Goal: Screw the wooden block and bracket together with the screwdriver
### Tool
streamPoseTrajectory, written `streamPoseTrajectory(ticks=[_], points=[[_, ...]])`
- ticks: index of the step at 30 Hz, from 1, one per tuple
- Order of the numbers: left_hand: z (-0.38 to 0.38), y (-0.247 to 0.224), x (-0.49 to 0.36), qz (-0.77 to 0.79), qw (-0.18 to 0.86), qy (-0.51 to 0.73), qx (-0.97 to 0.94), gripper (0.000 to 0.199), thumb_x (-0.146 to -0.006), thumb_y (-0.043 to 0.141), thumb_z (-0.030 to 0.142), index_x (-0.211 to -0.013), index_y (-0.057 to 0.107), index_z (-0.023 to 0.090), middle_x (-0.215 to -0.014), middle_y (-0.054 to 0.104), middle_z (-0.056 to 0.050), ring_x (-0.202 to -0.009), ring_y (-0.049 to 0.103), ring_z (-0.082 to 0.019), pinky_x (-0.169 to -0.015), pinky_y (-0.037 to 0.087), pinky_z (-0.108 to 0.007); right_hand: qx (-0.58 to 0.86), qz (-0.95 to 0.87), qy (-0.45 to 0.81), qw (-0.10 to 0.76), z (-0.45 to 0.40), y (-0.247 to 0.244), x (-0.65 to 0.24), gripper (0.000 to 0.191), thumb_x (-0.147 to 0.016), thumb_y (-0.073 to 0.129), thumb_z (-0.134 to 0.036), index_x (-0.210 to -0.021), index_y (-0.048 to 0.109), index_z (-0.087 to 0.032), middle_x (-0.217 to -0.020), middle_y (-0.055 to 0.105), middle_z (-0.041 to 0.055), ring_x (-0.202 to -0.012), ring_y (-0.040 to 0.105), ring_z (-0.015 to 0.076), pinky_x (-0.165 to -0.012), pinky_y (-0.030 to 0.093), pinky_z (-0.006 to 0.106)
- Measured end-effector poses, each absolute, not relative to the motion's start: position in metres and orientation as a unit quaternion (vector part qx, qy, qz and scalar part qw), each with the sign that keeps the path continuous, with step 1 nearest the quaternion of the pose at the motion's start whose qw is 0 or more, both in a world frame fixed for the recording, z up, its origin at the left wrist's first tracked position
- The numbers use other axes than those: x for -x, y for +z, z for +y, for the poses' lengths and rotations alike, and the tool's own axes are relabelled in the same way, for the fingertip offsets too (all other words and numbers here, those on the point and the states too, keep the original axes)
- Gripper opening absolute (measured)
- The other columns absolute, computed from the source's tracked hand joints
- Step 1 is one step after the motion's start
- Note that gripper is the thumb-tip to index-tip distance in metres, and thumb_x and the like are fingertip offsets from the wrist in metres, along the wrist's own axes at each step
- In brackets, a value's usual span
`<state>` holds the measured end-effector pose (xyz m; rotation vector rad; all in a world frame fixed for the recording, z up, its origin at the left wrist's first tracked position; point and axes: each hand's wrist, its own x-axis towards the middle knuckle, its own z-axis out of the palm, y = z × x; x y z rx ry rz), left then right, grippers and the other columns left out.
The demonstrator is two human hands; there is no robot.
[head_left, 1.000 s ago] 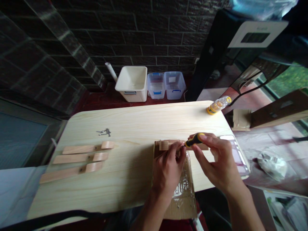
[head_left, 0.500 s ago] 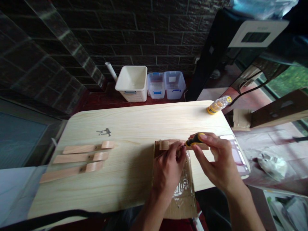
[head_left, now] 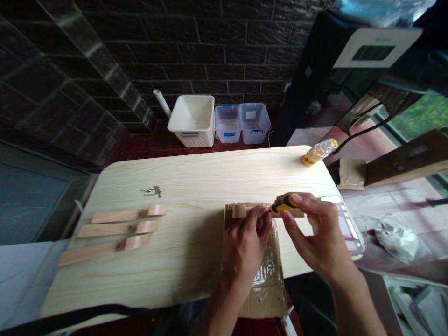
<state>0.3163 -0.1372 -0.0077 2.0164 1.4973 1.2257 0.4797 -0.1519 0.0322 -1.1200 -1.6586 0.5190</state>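
Note:
A yellow-and-black screwdriver (head_left: pixel 286 204) is gripped by its handle in my right hand (head_left: pixel 317 228), tilted, its tip pointing left. My left hand (head_left: pixel 247 245) is closed at that tip, thumb and fingers pinched together; what lies between them is too small to make out. Beneath the fingers lies a wooden strip (head_left: pixel 298 214) with a small rounded block (head_left: pixel 239 211) at its left end. It rests across a cardboard piece (head_left: pixel 261 305) covered partly in clear tape. Three similar wooden pieces (head_left: pixel 115 229) lie at the left, and several screws (head_left: pixel 153 191) are loose behind them.
A light wooden table (head_left: pixel 196 182) carries everything. A clear bottle with yellow ends (head_left: pixel 319 152) stands at the back right corner, and a phone-like flat thing (head_left: pixel 345 224) lies at the right edge. Beyond the table are a cream bin (head_left: pixel 192 121) and two clear tubs (head_left: pixel 255 123).
The screwdriver's handle has turned a little in my right hand, showing more yellow. My left hand stays in the same place.

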Motion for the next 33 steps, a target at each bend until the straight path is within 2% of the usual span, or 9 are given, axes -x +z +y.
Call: streamPoseTrajectory(ticks=[4,10,16,19,23,29,33], points=[[-0.1367,-0.0066,-0.3163,0.527,0.161,0.434,-0.713,0.014,-0.100,0.072,0.023,-0.113,0.077,0.023,-0.090,0.087,-0.001,-0.062,0.078,-0.016,-0.067,0.064,-0.027,0.466,-0.688,0.205,0.518,-0.1505,0.0314,-0.4806,0.058,-0.097,0.069,-0.005,-0.144,0.051,-0.033,-0.126,0.067,0.0082,-0.116,0.072,0.0224,-0.090,0.070,0.041],[-0.1376,-0.0073,-0.3157,0.524,0.179,0.434,-0.711,0.015,-0.101,0.071,0.023,-0.115,0.076,0.023,-0.094,0.087,-0.001,-0.062,0.078,-0.014,-0.065,0.064,-0.025,0.461,-0.689,0.232,0.508,-0.1528,0.0387,-0.4765,0.059,-0.098,0.066,-0.002,-0.146,0.049,-0.032,-0.136,0.065,0.0106,-0.125,0.070,0.0244,-0.098,0.068,0.045],[-0.1370,-0.0075,-0.3160,0.528,0.165,0.433,-0.711,0.015,-0.100,0.073,0.023,-0.115,0.075,0.024,-0.097,0.087,0.000,-0.067,0.080,-0.015,-0.067,0.064,-0.025,0.461,-0.683,0.232,0.516,-0.1518,0.0362,-0.4774,0.060,-0.097,0.066,0.001,-0.144,0.051,-0.032,-0.130,0.066,0.0081,-0.119,0.071,0.0211,-0.091,0.068,0.038],[-0.1367,-0.0083,-0.3156,0.529,0.165,0.428,-0.714,0.016,-0.100,0.073,0.023,-0.115,0.075,0.024,-0.096,0.087,-0.001,-0.067,0.080,-0.016,-0.066,0.064,-0.026,0.457,-0.684,0.235,0.518,-0.1513,0.0362,-0.4772,0.062,-0.096,0.067,0.001,-0.145,0.051,-0.033,-0.129,0.065,0.0074,-0.119,0.071,0.0206,-0.094,0.067,0.039],[-0.1370,-0.0087,-0.3152,0.523,0.170,0.434,-0.713,0.016,-0.100,0.073,0.023,-0.116,0.075,0.024,-0.097,0.087,-0.001,-0.066,0.080,-0.015,-0.065,0.064,-0.026,0.459,-0.682,0.242,0.515,-0.1524,0.0373,-0.4758,0.063,-0.096,0.067,0.001,-0.146,0.050,-0.032,-0.135,0.065,0.0093,-0.124,0.070,0.0233,-0.101,0.064,0.045],[-0.1367,-0.0086,-0.3160,0.526,0.166,0.435,-0.712,0.016,-0.100,0.073,0.023,-0.115,0.076,0.022,-0.095,0.087,0.000,-0.066,0.080,-0.015,-0.067,0.064,-0.025,0.466,-0.679,0.231,0.517,-0.1509,0.0332,-0.4772,0.059,-0.098,0.066,-0.001,-0.145,0.051,-0.032,-0.130,0.068,0.0071,-0.122,0.071,0.0210,-0.099,0.065,0.039],[-0.1365,-0.0097,-0.3162,0.525,0.168,0.436,-0.711,0.016,-0.100,0.073,0.024,-0.115,0.076,0.023,-0.096,0.087,0.000,-0.066,0.080,-0.014,-0.065,0.063,-0.024,0.478,-0.675,0.212,0.521,-0.1498,0.0304,-0.4799,0.057,-0.097,0.071,-0.005,-0.143,0.052,-0.032,-0.130,0.068,0.0076,-0.124,0.069,0.0216,-0.102,0.064,0.041]])
